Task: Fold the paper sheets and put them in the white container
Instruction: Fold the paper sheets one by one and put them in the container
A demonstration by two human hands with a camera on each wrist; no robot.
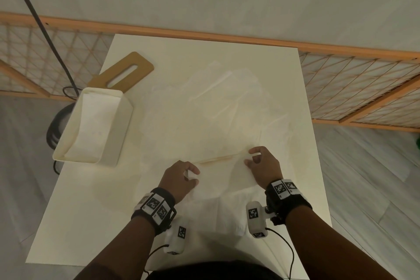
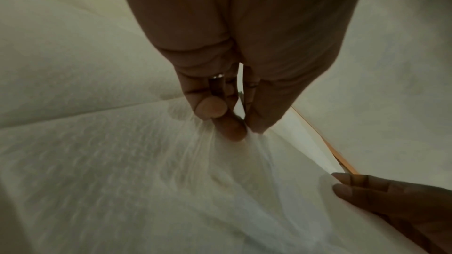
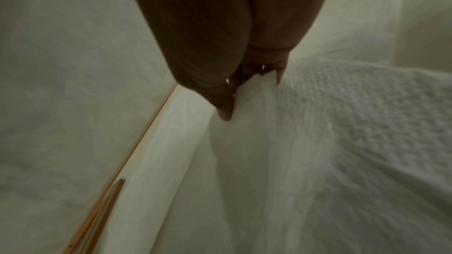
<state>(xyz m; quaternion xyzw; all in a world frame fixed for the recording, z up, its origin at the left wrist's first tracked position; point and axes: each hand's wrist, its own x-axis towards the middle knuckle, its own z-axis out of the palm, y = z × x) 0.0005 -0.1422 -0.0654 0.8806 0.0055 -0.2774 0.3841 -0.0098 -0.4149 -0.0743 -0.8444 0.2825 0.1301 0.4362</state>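
A thin white paper sheet [image 1: 218, 179] hangs lifted above the near part of the white table [image 1: 91, 211], stretched between my two hands. My left hand [image 1: 189, 173] pinches its left upper corner between thumb and fingers [image 2: 232, 128]. My right hand [image 1: 253, 157] pinches the right upper corner, thumb against fingers [image 3: 226, 111]. More thin sheets [image 1: 218, 102] lie spread and overlapping on the far half of the table. The white container [image 1: 109, 134] stands at the table's left edge, with white paper lying inside it.
A tan wooden board with a slot [image 1: 127, 70] sticks out behind the container. An orange wooden lattice rail [image 1: 227, 38] runs along the table's far edge. A dark cable and a round black object [image 1: 56, 125] sit on the floor left of the table.
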